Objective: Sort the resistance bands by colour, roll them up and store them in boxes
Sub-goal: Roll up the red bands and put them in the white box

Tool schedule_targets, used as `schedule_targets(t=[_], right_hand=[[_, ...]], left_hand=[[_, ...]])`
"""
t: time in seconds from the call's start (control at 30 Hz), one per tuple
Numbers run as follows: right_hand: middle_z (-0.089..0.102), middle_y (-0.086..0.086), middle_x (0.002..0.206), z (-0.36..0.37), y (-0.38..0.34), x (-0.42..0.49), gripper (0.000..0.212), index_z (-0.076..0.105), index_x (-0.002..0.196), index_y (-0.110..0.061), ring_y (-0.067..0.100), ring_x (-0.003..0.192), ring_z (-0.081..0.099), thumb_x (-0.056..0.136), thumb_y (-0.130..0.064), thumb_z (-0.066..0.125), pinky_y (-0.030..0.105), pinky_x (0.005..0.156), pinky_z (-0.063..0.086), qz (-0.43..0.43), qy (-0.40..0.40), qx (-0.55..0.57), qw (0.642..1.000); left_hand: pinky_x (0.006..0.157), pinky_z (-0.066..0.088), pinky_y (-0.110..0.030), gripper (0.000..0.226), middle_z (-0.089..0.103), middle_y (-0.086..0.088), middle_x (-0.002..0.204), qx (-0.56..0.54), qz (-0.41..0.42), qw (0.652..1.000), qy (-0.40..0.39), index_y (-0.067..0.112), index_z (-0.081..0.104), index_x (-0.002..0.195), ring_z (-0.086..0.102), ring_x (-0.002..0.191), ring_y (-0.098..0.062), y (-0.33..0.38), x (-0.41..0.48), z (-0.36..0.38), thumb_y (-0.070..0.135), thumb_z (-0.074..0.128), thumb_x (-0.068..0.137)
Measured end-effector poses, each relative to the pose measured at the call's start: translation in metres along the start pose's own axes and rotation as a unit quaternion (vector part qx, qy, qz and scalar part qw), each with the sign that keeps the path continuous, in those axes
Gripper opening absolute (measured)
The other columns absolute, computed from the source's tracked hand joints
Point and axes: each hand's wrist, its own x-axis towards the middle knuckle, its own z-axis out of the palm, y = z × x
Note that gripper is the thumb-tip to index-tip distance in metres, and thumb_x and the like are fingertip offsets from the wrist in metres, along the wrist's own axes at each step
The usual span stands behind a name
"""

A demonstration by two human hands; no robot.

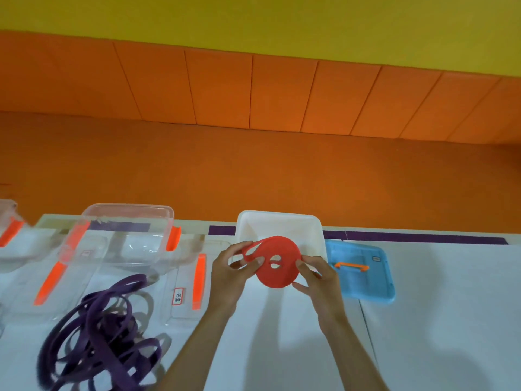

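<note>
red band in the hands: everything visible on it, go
The red band is a flat, matte, rubbery-looking strip wound into a tight disc, with small gaps at its centre and one loose loop at upper left. It is held off the table, face to the camera, before the white box. The left hand pinches its left side; the right hand grips its right edge.

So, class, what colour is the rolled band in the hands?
The rolled band is red; the head view shows it best.
</note>
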Motion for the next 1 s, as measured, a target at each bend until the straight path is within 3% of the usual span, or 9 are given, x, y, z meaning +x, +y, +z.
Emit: schedule_targets(t=[0.13,0.23,0.37,0.53,0.7,0.77,0.83,0.9,1.0], right_hand=[[0.077,-0.007,0.102,0.004,0.003,0.042,0.01,0.077,0.103,-0.02,0.02,0.105,0.074,0.097,-0.013,0.074,0.04,0.071,0.066,0.018,0.003,0.001,1.0],[0.075,0.004,0.113,0.005,0.011,0.08,0.019,0.075,0.114,-0.021,0.022,0.106,0.074,0.099,-0.01,0.07,0.039,0.07,0.066,0.028,0.005,-0.019,0.999],[0.071,0.017,0.116,0.004,0.025,0.134,0.017,0.072,0.112,-0.008,0.034,0.11,0.07,0.098,0.0,0.065,0.057,0.084,0.063,0.066,0.01,-0.078,0.995],[0.069,0.016,0.116,0.007,0.045,0.188,0.025,0.065,0.121,-0.007,0.033,0.108,0.069,0.096,-0.002,0.063,0.056,0.089,0.062,0.163,-0.022,-0.162,0.973],[0.073,0.016,0.11,0.011,0.064,0.22,0.025,0.069,0.118,-0.007,0.033,0.102,0.071,0.093,-0.009,0.063,0.054,0.093,0.059,0.178,-0.042,-0.242,0.953],[0.072,0.014,0.107,0.014,0.069,0.226,0.021,0.066,0.112,-0.008,0.027,0.094,0.071,0.094,-0.017,0.066,0.049,0.077,0.064,0.208,-0.06,-0.26,0.941],[0.063,0.015,0.121,0.018,0.07,0.231,0.038,0.055,0.128,-0.008,0.031,0.105,0.066,0.096,-0.022,0.068,0.042,0.061,0.064,0.266,-0.074,-0.244,0.93],[0.057,0.014,0.126,0.021,0.075,0.234,0.047,0.047,0.138,-0.009,0.033,0.111,0.062,0.098,-0.024,0.067,0.042,0.067,0.065,0.285,-0.083,-0.262,0.918],[0.057,0.009,0.117,0.024,0.087,0.235,0.046,0.047,0.138,-0.011,0.027,0.103,0.062,0.1,-0.028,0.066,0.047,0.081,0.065,0.255,-0.096,-0.297,0.915]], left_hand=[[0.085,0.066,-0.051,0.054,0.074,-0.005,0.115,-0.008,-0.05,0.999,0.002,0.025,0.079,0.117,0.075,0.105,-0.033,0.0,0.042,0.019,0.032,0.096,0.066],[0.082,0.066,-0.053,0.045,0.072,-0.007,0.111,-0.004,-0.085,0.996,0.02,0.018,0.08,0.115,0.074,0.104,-0.035,-0.016,0.075,0.037,0.014,0.097,0.074],[0.076,0.066,-0.044,0.047,0.072,-0.017,0.11,-0.027,-0.177,0.982,0.056,0.009,0.075,0.118,0.074,0.103,-0.037,-0.042,0.116,0.064,0.003,0.093,0.075],[0.06,0.063,-0.031,0.034,0.075,-0.01,0.102,0.029,-0.233,0.97,0.057,0.015,0.074,0.107,0.073,0.091,-0.026,-0.075,0.158,0.084,0.005,0.091,0.08],[0.091,0.063,-0.054,0.033,0.076,-0.013,0.109,0.07,-0.262,0.958,0.088,0.016,0.072,0.106,0.073,0.104,-0.036,-0.104,0.185,0.098,0.003,0.089,0.08],[0.098,0.059,-0.056,0.034,0.075,-0.014,0.109,0.062,-0.279,0.952,0.109,0.018,0.071,0.1,0.072,0.106,-0.037,-0.114,0.191,0.101,-0.004,0.087,0.08],[0.1,0.058,-0.056,0.038,0.076,-0.017,0.113,0.057,-0.285,0.949,0.12,0.016,0.073,0.105,0.071,0.109,-0.04,-0.124,0.196,0.102,-0.007,0.086,0.078],[0.099,0.059,-0.056,0.041,0.076,-0.018,0.115,0.067,-0.289,0.946,0.128,0.017,0.074,0.109,0.071,0.11,-0.04,-0.133,0.199,0.103,-0.005,0.088,0.077],[0.104,0.055,-0.054,0.038,0.076,-0.019,0.115,0.074,-0.281,0.948,0.134,0.015,0.075,0.109,0.07,0.112,-0.041,-0.142,0.201,0.102,-0.004,0.087,0.079]])
